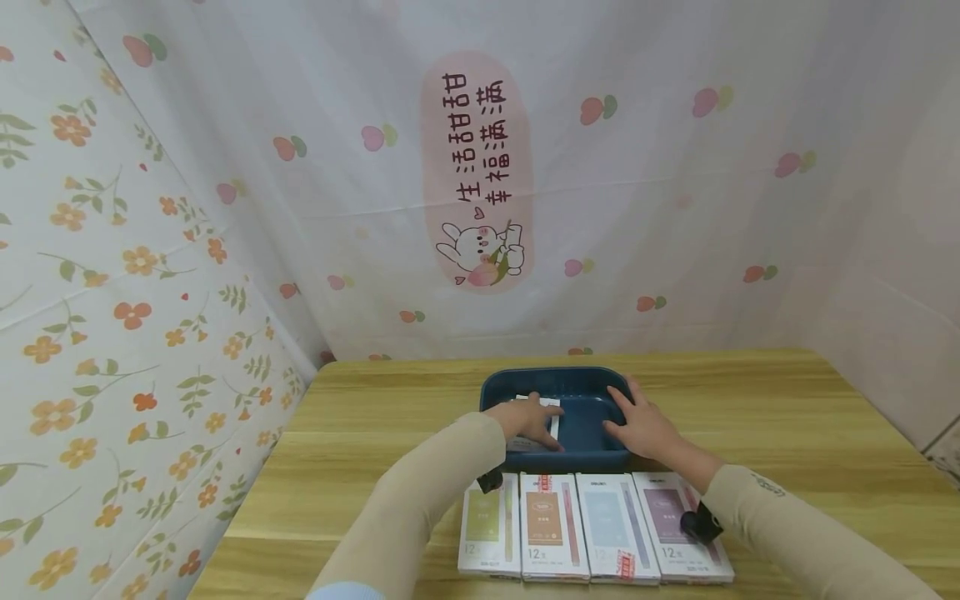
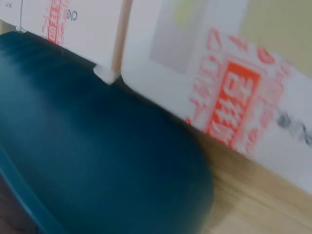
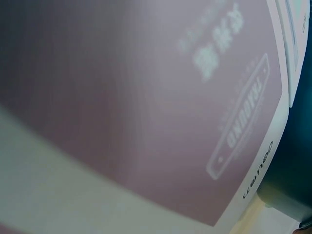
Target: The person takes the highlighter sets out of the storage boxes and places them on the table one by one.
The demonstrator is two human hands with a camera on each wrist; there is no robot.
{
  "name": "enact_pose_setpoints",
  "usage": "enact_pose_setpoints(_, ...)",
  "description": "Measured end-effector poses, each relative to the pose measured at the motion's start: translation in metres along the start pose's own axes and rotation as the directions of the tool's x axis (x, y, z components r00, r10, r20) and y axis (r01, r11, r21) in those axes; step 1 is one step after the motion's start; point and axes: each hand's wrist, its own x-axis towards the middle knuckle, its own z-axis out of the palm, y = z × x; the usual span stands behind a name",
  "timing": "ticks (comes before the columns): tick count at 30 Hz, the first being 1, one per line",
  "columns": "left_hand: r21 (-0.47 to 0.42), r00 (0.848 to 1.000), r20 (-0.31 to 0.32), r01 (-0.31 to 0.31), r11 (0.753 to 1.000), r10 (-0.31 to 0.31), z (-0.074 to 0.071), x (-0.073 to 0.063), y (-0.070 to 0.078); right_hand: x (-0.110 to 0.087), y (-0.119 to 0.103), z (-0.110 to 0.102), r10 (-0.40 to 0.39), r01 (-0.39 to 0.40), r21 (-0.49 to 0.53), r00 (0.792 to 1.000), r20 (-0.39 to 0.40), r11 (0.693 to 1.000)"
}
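A dark blue plastic bin (image 1: pixel 581 459) stands on the table. My left hand (image 1: pixel 527 418) reaches inside its left half, fingers spread over a white flat box (image 1: pixel 554 427) lying there and partly covering it. At the bin's right wall, my right hand (image 1: pixel 647 427) lies over the rim with thumb and fingers spread inward. Against the near side of the bin is a row of several slim white boxes, marked 12. They run from a green-panelled box (image 1: pixel 483 527) through an orange-panelled box (image 1: pixel 545 521) and a pale blue-panelled box (image 1: pixel 604 517) to a purple-panelled box (image 3: pixel 234 122) under my right wrist.
The wood-grain table (image 1: pixel 360 417) extends to both sides of the bin. A white curtain (image 1: pixel 637 208) with fruit prints hangs behind it, and a flowered cloth (image 1: pixel 135 333) hangs at the left. Red-printed seals (image 2: pixel 234 102) mark some boxes.
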Motion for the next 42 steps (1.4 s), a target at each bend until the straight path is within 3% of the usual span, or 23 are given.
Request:
enact_pose_setpoints(8, -0.010, 0.999, -0.025, 0.030, 1.000, -0.030, 0.0042, 0.0081, 0.0007, -0.0004, -0.0001, -0.0001, 0.005, -0.005, -0.001, 1.000, 0.004, 1.000)
enact_pose_setpoints(17, -0.006, 0.999, -0.034, 0.011, 1.000, -0.011, 0.0019, 0.0038, -0.0002, -0.0003, 0.0000, -0.0013, 0.008, -0.008, -0.019, 1.000, 0.003, 1.000)
enact_pose_setpoints(30, -0.095, 0.995, -0.053, 0.078, 0.992, -0.083, 0.0069, 0.0068, 0.0004, -0.0006, 0.0003, -0.0006, 0.004, -0.004, -0.017, 1.000, -0.005, 1.000)
enact_pose_setpoints(37, -0.062, 0.995, -0.071, 0.065, 0.996, -0.069, 0.0085, 0.0089, -0.0023, -0.0009, -0.0012, -0.0011, 0.005, -0.005, -0.021, 1.000, -0.008, 1.000)
enact_pose_setpoints(42, 0.019, 0.995, -0.088, 0.046, 0.999, -0.045, 0.0067, 0.0063, -0.0027, -0.0025, -0.0026, -0.0026, -0.001, 0.000, -0.016, 1.000, -0.011, 1.000)
